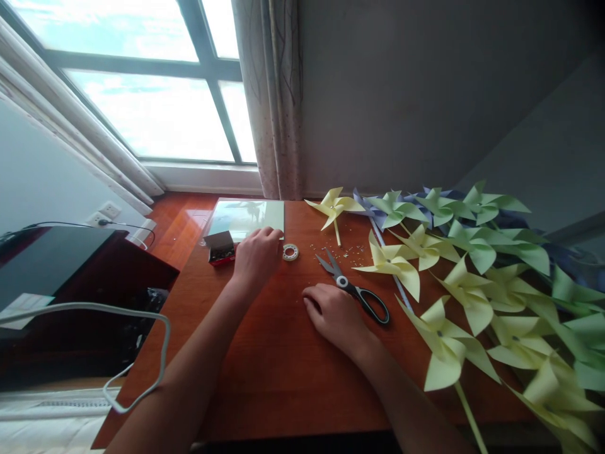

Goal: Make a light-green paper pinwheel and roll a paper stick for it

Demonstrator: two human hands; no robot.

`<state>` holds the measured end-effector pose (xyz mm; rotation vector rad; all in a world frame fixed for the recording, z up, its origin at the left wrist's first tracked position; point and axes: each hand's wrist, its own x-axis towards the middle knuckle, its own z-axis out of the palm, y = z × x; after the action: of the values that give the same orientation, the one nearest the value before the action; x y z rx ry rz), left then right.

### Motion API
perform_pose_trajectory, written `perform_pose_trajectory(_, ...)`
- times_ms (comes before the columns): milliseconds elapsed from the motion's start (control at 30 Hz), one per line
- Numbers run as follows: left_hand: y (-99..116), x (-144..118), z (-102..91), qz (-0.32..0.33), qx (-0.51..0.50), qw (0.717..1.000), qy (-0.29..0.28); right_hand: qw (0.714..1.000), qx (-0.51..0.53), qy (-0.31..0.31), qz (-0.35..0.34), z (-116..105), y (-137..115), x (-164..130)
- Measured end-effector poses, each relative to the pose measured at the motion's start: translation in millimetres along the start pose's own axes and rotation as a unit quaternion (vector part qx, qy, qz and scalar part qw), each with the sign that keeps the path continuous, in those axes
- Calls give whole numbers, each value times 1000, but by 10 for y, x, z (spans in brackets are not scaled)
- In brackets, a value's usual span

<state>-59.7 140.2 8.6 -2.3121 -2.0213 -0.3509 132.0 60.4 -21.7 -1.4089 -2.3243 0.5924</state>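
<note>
My left hand [258, 253] reaches forward with bent, closed fingers at the near edge of a pale green paper sheet [274, 214]. Its fingertips are hidden, so I cannot tell whether they grip the sheet. Beside its wrist stands a small red box [222, 257] with a raised dark lid and small dark pieces inside. A small white tape roll [290, 253] lies just right of those fingers. My right hand [335, 315] rests on the table, thumb and forefinger slightly apart, with nothing visible in it. Black-handled scissors [350, 287], blades parted, lie right beside it.
Several yellow paper pinwheels [439, 334], green pinwheels [482, 246] and purple ones [363, 202] crowd the right side of the wooden table [283, 378]. Tiny scraps [347, 252] lie beyond the scissors. A white cable [163, 334] loops by the left edge. A window [142, 107] stands ahead.
</note>
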Motion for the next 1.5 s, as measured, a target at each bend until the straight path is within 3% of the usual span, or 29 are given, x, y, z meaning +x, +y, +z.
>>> perform_pose_trajectory(233, -89, 245, 58, 43, 59, 997, -34, 1000, -3, -3, -7, -9, 17, 3)
perform_pose_trajectory(433, -104, 272, 171, 67, 82, 993, -47, 1000, -8, -6, -12, -10, 19, 0)
perform_pose_trajectory(633, -130, 285, 160, 66, 84, 993, -53, 1000, -10, -7, -15, -5, 31, -8)
perform_pose_trajectory(1100, -62, 257, 182, -4, 81, 996, -20, 1000, -3, -6, -14, -11, 29, -1)
perform_pose_trajectory(1333, -69, 246, 199, -25, 51, 998, -26, 1000, -2, -12, -15, -19, 28, 1)
perform_pose_trajectory(1500, -103, 274, 209, -42, 10, 999, 1, 1000, 0, -12, -13, -17, 27, -9)
